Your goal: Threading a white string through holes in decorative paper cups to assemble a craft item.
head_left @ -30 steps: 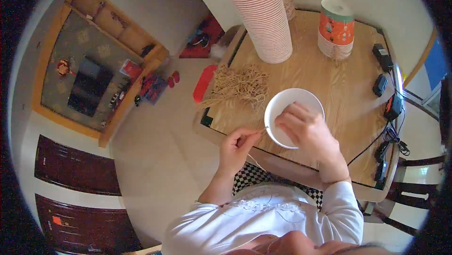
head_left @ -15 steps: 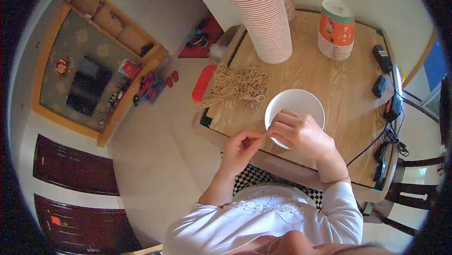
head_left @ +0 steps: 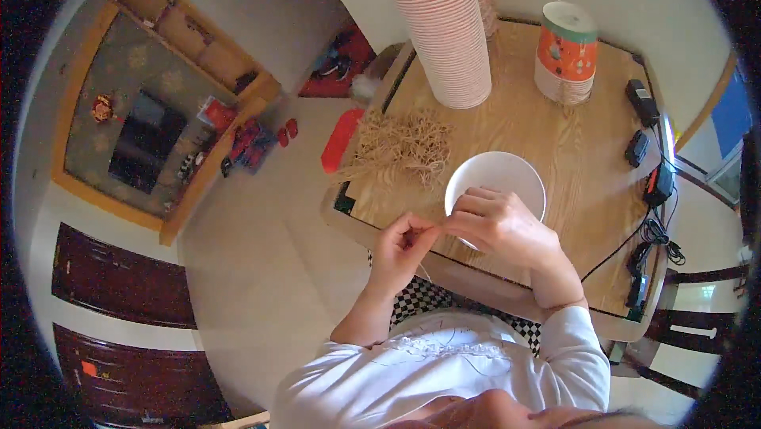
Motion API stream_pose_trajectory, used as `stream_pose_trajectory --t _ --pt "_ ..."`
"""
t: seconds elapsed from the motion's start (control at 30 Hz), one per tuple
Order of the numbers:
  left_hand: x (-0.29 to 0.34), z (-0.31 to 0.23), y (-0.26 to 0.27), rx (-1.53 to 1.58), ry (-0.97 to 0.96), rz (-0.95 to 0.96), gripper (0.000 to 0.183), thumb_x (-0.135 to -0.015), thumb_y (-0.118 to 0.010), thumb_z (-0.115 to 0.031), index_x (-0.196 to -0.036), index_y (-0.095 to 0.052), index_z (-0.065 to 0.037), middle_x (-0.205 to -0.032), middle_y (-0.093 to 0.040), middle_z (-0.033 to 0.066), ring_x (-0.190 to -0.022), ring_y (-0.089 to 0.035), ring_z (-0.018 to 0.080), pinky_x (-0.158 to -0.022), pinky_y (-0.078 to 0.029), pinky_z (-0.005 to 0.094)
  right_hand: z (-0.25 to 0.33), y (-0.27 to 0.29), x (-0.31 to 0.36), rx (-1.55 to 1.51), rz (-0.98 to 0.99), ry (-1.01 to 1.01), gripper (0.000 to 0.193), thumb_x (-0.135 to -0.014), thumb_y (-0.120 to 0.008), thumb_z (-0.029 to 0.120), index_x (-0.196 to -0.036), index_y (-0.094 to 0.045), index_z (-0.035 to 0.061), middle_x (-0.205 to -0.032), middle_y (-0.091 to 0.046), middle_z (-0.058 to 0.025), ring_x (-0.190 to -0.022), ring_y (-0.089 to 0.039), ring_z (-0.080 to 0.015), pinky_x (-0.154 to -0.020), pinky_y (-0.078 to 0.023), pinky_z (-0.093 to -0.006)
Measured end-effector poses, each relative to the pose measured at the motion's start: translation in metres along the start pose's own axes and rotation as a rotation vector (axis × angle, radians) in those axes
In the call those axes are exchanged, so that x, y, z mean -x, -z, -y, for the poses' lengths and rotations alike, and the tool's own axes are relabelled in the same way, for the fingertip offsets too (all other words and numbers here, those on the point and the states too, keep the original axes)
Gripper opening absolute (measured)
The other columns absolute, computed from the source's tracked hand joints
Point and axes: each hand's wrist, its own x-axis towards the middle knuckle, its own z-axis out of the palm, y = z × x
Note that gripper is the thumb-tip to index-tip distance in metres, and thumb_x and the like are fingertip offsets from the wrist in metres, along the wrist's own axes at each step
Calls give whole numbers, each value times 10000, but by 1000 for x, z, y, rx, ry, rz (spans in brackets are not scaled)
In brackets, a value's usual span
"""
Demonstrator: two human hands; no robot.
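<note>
My left hand (head_left: pixel 403 253) is closed in a pinch at the table's near edge. A thin pale strand of twine (head_left: pixel 426 273) hangs below its fingers. My right hand (head_left: pixel 505 228) is closed too, over the near side of a white round tub (head_left: pixel 511 169), with thumb and fingertips meeting those of my left hand. The fingers hide most of the strand between them. Left of the tub lies a loose pile of tan twine (head_left: pixel 404 147).
A tall stack of paper tubs (head_left: pixel 444 40) stands at the back of the wooden table (head_left: pixel 579 215), with a shorter orange and green stack (head_left: pixel 566 52) to its right. Black adapters and cables (head_left: pixel 656 183) line the right edge. A red object (head_left: pixel 342 140) sits by the left edge.
Both hands have shifted very slightly, still pinched together at the fingertips. The tub, twine pile and stacks stay in place.
</note>
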Motion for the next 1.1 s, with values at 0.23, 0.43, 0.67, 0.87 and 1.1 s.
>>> stream_pose_trajectory --t 0.23,0.43,0.67,0.87,1.1 --pt "1 -7 -4 -40 65 -49 46 -808 -651 -24 -819 -611 -44 -758 -581 -49 -688 -515 24 -593 -408 172 3 2 1 63 20 -82 165 -737 -603 179 -838 -552 59 -787 -550 -87 -784 -590 -282 -677 -491 -391" --pt "-1 8 -4 -44 -48 -84 33 -830 -650 -28 -852 -641 -50 -679 -485 -87 -567 -354 -14 -477 -252 161 -6 3 1 14 -76 -109 190 -730 -656 171 -834 -548 55 -767 -552 -80 -764 -588 -278 -656 -485 -388" --pt "-1 3 -6 -46 -52 -61 68 -824 -659 -38 -884 -634 -54 -648 -435 -102 -552 -318 -12 -472 -227 161 -4 0 -3 57 -93 69 166 -700 -695 129 -790 -574 62 -718 -547 -53 -698 -583 -246 -627 -482 -360" --pt "1 1 -10 -78 -54 -68 72 -836 -648 -37 -900 -619 -51 -666 -464 -99 -566 -340 -23 -476 -232 148 -5 -1 1 34 -3 -42 151 -758 -600 184 -826 -543 62 -758 -553 -72 -750 -595 -264 -671 -499 -379" --pt "2 -1 -6 33 118 -108 41 -801 -657 -41 -805 -619 -58 -747 -573 -53 -656 -497 18 -555 -384 168 -6 5 -1 -30 -130 -73 171 -703 -695 120 -789 -563 55 -738 -568 -74 -727 -595 -283 -637 -488 -379"
